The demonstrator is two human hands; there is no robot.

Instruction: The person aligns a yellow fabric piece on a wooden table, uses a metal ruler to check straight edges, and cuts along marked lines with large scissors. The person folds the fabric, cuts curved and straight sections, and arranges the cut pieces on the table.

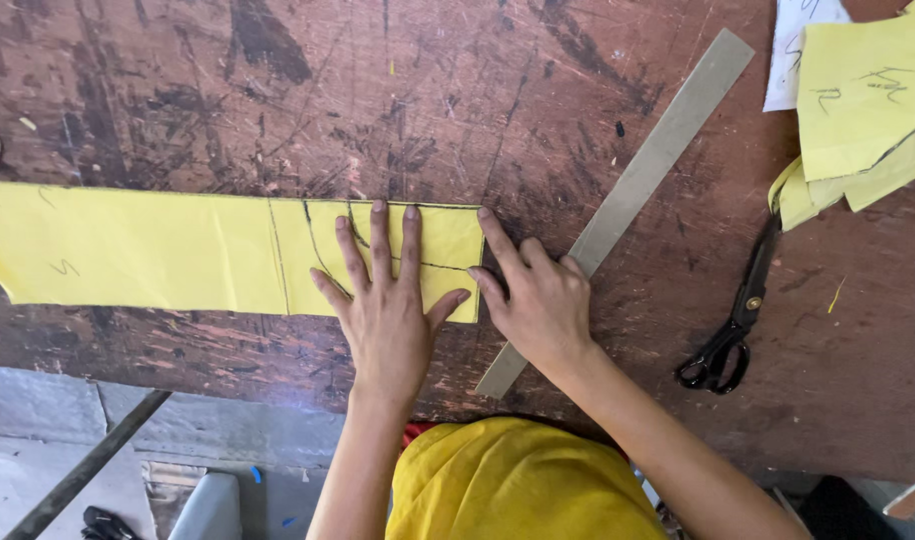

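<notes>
A long yellow strip of fabric (158,250) lies flat on the worn brown wooden table (428,90), with dark curved lines drawn near its right end. My left hand (383,300) presses flat on that right end, fingers spread. My right hand (538,295) rests beside it at the strip's right edge, index finger pointing at the upper corner, palm lying over a long grey metal ruler (648,170) that runs diagonally.
Black scissors (733,330) lie to the right of the ruler. A pile of yellow cut pieces (863,100) and a white piece (793,45) sit at the top right. Below the table's near edge are yellow cloth (518,485) and a grey floor (38,430).
</notes>
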